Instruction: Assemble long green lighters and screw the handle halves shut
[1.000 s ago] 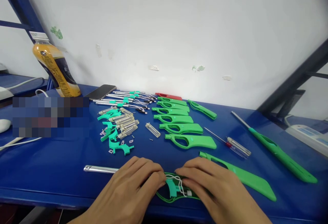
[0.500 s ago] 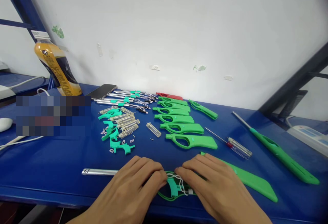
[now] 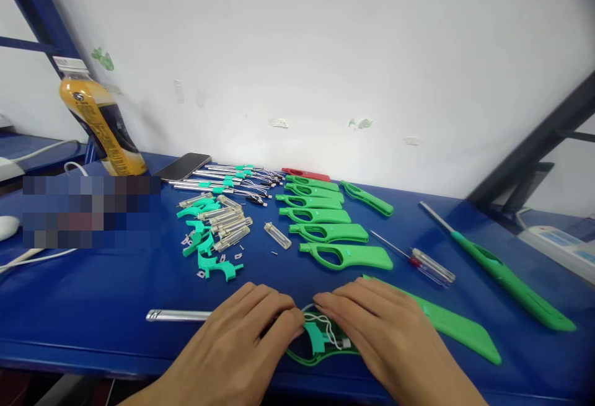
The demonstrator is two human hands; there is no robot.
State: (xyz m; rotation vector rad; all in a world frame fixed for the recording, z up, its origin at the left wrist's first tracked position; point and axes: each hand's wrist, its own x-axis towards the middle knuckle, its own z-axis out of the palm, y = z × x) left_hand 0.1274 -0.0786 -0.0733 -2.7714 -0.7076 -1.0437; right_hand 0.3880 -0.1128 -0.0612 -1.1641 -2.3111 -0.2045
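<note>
Both my hands rest palm down on a half-built green lighter shell [image 3: 320,350] at the front edge of the blue table [image 3: 93,307]. My left hand [image 3: 242,344] has its fingers curled, pressing on the shell's left part, from which a metal tube [image 3: 179,315] sticks out to the left. My right hand [image 3: 385,338] presses the shell's right part with fingers together. Between the fingertips show a teal trigger piece [image 3: 315,335] and thin white wires [image 3: 325,325].
A row of green handle shells [image 3: 325,226] lies behind, with teal triggers [image 3: 209,251], clear tubes [image 3: 227,223] and metal tubes with wires [image 3: 223,180]. A green shell half [image 3: 450,325], a screwdriver [image 3: 418,260], a finished long lighter [image 3: 506,279], a phone [image 3: 182,166] and an orange bottle [image 3: 100,121] are around.
My right hand's fingers have crept slightly left and up over the shell; the metal tube has shifted a little to the left. My left hand barely moved.
</note>
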